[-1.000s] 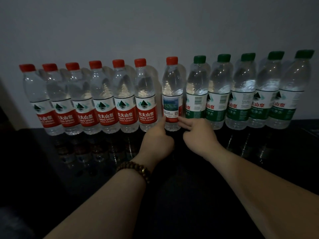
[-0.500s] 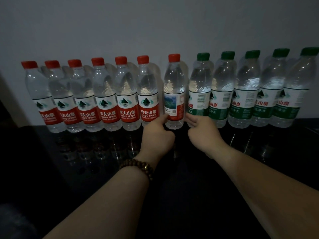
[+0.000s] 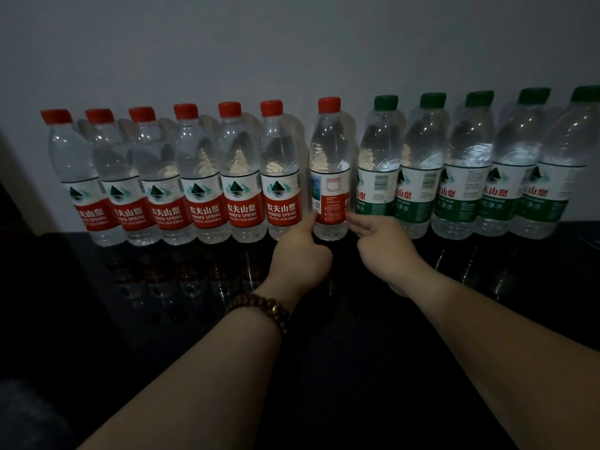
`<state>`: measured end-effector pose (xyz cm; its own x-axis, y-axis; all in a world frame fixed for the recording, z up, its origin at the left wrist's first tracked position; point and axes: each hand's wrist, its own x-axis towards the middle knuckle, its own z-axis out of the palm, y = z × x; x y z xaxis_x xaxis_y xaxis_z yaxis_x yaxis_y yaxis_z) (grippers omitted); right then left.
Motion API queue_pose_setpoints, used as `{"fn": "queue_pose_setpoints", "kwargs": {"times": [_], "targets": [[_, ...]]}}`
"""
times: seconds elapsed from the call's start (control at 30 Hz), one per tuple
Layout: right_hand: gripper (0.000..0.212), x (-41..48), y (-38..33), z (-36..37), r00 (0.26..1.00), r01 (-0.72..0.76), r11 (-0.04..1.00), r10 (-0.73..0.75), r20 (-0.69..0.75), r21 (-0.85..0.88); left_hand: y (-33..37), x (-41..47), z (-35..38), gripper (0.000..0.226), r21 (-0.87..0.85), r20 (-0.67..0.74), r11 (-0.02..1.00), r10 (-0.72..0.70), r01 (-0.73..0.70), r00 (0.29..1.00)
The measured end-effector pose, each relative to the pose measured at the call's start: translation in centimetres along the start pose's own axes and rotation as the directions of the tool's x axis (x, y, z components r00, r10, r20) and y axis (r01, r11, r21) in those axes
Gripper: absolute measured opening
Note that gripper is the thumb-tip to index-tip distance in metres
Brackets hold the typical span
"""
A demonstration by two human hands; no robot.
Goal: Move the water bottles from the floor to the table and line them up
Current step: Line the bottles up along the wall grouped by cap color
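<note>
Six red-capped Nongfu Spring bottles (image 3: 240,177) stand shoulder to shoulder to the left of the middle red-capped bottle (image 3: 329,164). Five green-capped bottles (image 3: 461,170) stand packed the same way to its right. A narrow gap separates the middle bottle from its red neighbour on the left, while the first green one on the right is just beside it. Both forearms reach in from the near side, and nothing lies between them and the middle bottle.

The left hand (image 3: 298,254) is curled into a loose fist with the thumb (image 3: 311,220) stuck out, its tip on the lower left edge of the middle bottle's label. The right hand (image 3: 386,248) is curled too, with one fingertip (image 3: 352,219) on the label's lower right edge. Neither hand wraps round the bottle. A brown bead bracelet (image 3: 263,308) sits on the left wrist.

The middle bottle stands upright, clear and full. Its label is turned so that small print, a code square and a sliver of blue picture face forward. The red-capped bottles to its left show their mountain logo.

All twelve stand in one row at the far edge of a black glossy table (image 3: 535,271), which mirrors their bases. Right behind the middle bottle rises a plain pale grey wall (image 3: 292,43), and the light is dim.
</note>
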<state>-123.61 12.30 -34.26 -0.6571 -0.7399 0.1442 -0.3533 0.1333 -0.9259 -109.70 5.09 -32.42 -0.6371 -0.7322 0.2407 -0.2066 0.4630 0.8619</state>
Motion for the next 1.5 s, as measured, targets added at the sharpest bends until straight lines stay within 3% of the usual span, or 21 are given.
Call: {"fn": "queue_pose_setpoints", "kwargs": {"times": [0.07, 0.17, 0.3, 0.43, 0.57, 0.67, 0.77, 0.93, 1.1, 1.27, 1.5], "targets": [[0.069, 0.02, 0.17, -0.07, 0.999, -0.014, 0.998, 0.016, -0.042, 0.06, -0.01, -0.11, -0.03, 0.077, -0.012, -0.021, 1.0, 0.011, -0.012, 1.0], [0.077, -0.05, 0.01, 0.08, 0.999, 0.018, 0.999, -0.016, -0.046, 0.036, -0.22, -0.12, -0.13, 0.073, -0.058, -0.095, 0.998, -0.008, 0.002, 0.995], [0.086, 0.04, -0.16, 0.23, 0.999, 0.039, 0.999, -0.039, -0.025, 0.0, 0.05, -0.18, -0.08, 0.082, -0.02, -0.028, 1.0, -0.007, 0.006, 1.0], [0.075, 0.06, -0.12, -0.1, 0.998, -0.006, 0.997, 0.01, -0.054, 0.071, 0.28, -0.25, -0.04, 0.083, 0.01, 0.017, 1.0, -0.005, 0.005, 1.0], [0.072, -0.41, -0.51, -0.14, 0.998, 0.012, 0.997, -0.007, -0.068, 0.074, 0.04, -0.31, 0.0, 0.073, -0.033, -0.101, 0.999, 0.001, -0.004, 0.995], [0.077, -0.56, -0.68, -0.05, 0.998, 0.041, 0.999, -0.04, -0.051, 0.025, 0.13, -0.31, 0.05, 0.081, 0.005, -0.034, 1.0, -0.019, 0.019, 0.999], [0.072, -0.4, -0.59, -0.27, 0.998, -0.004, 0.997, 0.009, -0.058, 0.083, 0.4, -0.31, 0.03, 0.089, 0.022, 0.025, 0.999, -0.031, 0.031, 0.999], [0.073, -0.59, -0.6, -0.17, 0.996, 0.024, 0.997, -0.018, -0.09, 0.076, 0.04, -0.35, 0.04, 0.074, -0.036, -0.068, 0.999, -0.021, 0.018, 0.997], [0.07, -0.3, -0.44, -0.24, 0.996, -0.025, 0.992, 0.035, -0.077, 0.123, 0.08, -0.21, 0.25, 0.079, 0.029, 0.009, 1.0, 0.001, -0.001, 1.0], [0.07, -0.69, -0.72, 0.01, 0.993, 0.017, 0.999, -0.013, -0.115, 0.034, -0.21, -0.12, 0.15, 0.073, -0.047, -0.076, 0.999, -0.008, 0.004, 0.997], [0.067, -0.56, -0.58, -0.19, 0.994, -0.023, 0.997, 0.031, -0.109, 0.078, -0.17, -0.07, 0.27, 0.077, -0.012, -0.012, 1.0, 0.003, -0.003, 1.0]]}}
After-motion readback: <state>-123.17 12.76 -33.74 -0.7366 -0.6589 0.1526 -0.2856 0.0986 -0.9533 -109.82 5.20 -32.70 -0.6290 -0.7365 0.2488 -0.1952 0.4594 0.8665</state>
